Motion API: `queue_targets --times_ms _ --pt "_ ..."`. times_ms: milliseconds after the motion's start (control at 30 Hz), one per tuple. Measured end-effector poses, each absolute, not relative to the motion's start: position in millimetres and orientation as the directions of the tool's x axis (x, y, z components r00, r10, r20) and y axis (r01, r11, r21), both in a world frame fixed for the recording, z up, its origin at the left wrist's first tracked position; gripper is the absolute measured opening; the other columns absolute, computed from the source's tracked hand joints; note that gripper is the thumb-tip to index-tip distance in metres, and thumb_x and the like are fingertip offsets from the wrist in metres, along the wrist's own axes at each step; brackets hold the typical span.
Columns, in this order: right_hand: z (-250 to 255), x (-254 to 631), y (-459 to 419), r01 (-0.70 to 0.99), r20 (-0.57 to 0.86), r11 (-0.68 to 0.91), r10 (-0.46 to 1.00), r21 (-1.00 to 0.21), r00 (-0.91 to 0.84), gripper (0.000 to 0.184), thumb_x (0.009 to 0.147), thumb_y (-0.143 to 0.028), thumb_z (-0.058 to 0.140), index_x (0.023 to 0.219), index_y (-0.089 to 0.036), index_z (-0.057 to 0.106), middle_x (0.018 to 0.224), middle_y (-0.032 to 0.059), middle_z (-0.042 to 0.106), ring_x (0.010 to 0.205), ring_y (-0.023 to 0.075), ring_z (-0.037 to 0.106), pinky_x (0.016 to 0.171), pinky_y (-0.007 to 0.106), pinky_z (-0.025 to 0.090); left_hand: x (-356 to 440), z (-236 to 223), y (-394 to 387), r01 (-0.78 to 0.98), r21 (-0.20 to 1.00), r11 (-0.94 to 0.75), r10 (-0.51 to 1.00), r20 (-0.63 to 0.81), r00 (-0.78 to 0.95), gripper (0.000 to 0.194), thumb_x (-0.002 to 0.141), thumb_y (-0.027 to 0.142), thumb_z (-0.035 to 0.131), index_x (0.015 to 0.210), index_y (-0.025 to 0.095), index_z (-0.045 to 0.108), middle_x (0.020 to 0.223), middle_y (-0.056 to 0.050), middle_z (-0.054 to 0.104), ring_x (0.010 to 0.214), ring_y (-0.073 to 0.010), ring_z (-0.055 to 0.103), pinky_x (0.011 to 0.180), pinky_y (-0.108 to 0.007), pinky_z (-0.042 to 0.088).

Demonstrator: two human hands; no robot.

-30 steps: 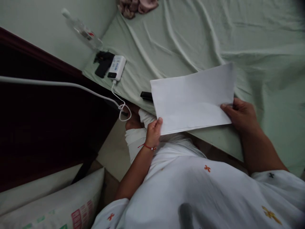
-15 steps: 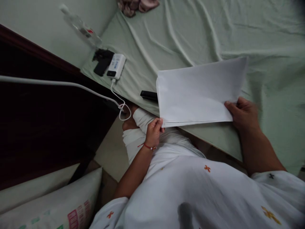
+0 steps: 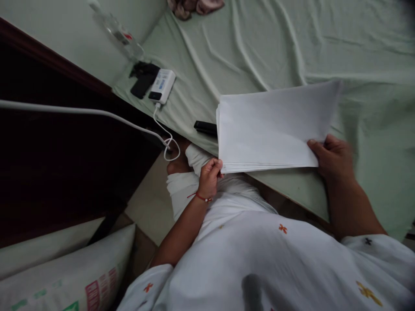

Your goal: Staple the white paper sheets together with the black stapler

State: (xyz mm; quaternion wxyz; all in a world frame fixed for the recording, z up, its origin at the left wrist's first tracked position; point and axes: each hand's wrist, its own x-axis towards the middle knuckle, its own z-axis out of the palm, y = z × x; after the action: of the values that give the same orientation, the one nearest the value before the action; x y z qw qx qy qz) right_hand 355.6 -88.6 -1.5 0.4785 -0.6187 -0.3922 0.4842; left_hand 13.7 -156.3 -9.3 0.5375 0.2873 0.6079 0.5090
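Observation:
A stack of white paper sheets is held over the bed's front edge, its sheets slightly fanned along the left and lower edges. My left hand pinches the lower left corner between thumb and fingers. At the lower right, my right hand grips the sheets with its thumb on top and the fingers underneath, hidden. Partly covered by the paper's left edge, a narrow black object lies on the sheet; I cannot make out its kind.
Green cloth covers the bed. Toward its far left are a white power bank with a looped cable, a black item and a clear plastic bottle. Crumpled cloth lies at the back, and a printed sack stands lower left.
The view has shifted a little, so the bed items appear slightly farther right. Both hands keep their hold on the paper, with its lower edge fanned slightly more.

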Motion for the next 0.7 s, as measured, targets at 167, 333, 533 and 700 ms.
queue_targets --times_ms 167,333,533,700 --pt "-3 357 -88 -0.011 -0.221 -0.224 0.948 -0.974 0.228 0.031 0.070 -0.036 0.089 0.096 -0.022 0.083 0.084 -0.0017 0.076 0.065 0.0112 0.059 0.059 0.024 0.046 16 -11 -155 -0.264 0.910 0.319 0.890 -0.383 -0.246 0.058 0.070 0.067 0.091 0.068 0.020 0.057 0.060 0.005 0.054 0.051 -0.0074 0.047 0.042 -0.019 0.032" --pt "0 355 -89 -0.010 -0.243 -0.248 0.939 -0.969 0.243 0.030 0.067 -0.035 0.088 0.093 -0.022 0.082 0.080 -0.0017 0.075 0.062 0.0116 0.058 0.056 0.024 0.044 16 -11 -155 -0.272 0.917 0.292 0.907 -0.356 -0.227 0.058 0.078 0.073 0.081 0.071 0.020 0.060 0.063 0.002 0.057 0.052 -0.0095 0.049 0.043 -0.023 0.030" --pt "0 358 -92 0.081 -0.259 -0.277 0.950 -0.958 0.175 0.030 0.073 -0.037 0.087 0.100 -0.023 0.083 0.080 -0.0018 0.075 0.059 0.0110 0.056 0.051 0.023 0.042 11 -16 -153 -0.229 0.931 0.283 0.893 -0.343 -0.291 0.054 0.072 0.064 0.091 0.073 0.021 0.059 0.061 0.007 0.047 0.052 -0.0079 0.037 0.046 -0.022 0.027" --pt "0 360 -93 0.119 -0.267 -0.285 0.952 -0.951 0.150 0.031 0.075 -0.038 0.087 0.101 -0.022 0.084 0.080 -0.0020 0.075 0.059 0.0100 0.055 0.051 0.022 0.041 8 -26 -153 -0.170 0.959 0.227 0.903 -0.272 -0.332 0.048 0.078 0.057 0.089 0.071 0.021 0.059 0.067 0.005 0.049 0.064 -0.0107 0.044 0.062 -0.023 0.040"
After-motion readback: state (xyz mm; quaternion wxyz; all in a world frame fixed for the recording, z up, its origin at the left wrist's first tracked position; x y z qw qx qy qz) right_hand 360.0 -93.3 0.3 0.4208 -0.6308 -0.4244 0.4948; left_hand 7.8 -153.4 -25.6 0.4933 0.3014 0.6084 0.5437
